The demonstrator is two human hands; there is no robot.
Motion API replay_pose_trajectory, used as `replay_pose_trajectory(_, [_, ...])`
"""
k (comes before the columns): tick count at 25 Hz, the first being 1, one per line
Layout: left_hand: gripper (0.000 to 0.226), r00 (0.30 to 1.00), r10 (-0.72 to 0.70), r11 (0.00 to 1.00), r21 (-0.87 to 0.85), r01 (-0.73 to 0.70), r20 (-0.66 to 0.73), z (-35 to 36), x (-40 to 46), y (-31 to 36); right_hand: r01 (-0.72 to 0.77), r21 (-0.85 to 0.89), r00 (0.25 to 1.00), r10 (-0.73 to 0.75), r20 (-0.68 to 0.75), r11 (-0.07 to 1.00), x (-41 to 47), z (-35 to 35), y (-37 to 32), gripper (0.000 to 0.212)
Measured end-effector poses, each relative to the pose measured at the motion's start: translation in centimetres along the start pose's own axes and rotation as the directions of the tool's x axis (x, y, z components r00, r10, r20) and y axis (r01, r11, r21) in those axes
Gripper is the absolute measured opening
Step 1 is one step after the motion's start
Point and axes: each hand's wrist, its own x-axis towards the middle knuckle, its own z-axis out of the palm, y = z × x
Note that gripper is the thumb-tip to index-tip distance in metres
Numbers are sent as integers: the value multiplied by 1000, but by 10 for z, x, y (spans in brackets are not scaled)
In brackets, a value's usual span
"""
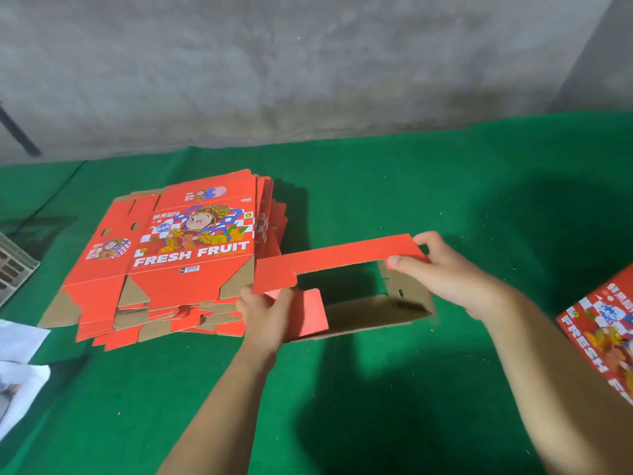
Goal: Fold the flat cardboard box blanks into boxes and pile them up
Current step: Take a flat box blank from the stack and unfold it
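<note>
A half-folded red cardboard box (pixel 346 258) stands open on the green cloth at the centre, brown inside, with a long red flap across its top. My left hand (pixel 265 313) grips the box's left end where a red end flap folds inward. My right hand (pixel 445 272) pinches the right end of the long top flap between thumb and fingers. To the left lies a stack of flat red box blanks (pixel 164 265) printed "FRESH FRUIT" with a cartoon figure.
A finished red box (pixel 606 337) pokes in at the right edge. White paper or plastic (pixel 20 365) lies at the left edge, with a grey crate (pixel 13 265) above it. The green cloth (pixel 411 389) covers the surface up to a grey concrete wall (pixel 308 63).
</note>
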Motion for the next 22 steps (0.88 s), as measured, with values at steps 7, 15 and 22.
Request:
replay_pose_trajectory(7, [38, 921, 388, 904, 200, -378, -14, -25, 17, 0, 268, -125, 933, -290, -212, 955, 36, 12, -63, 58])
replay_pose_trajectory(15, [78, 895, 444, 868, 223, -444, 54, 16, 4, 45, 128, -740, 702, -588, -402, 660, 4, 87, -95, 88])
replay_pose_trajectory(22, [63, 965, 257, 868, -426, -255, -55, 51, -35, 56, -21, -387, 884, -164, -438, 922, -5, 124, -32, 79])
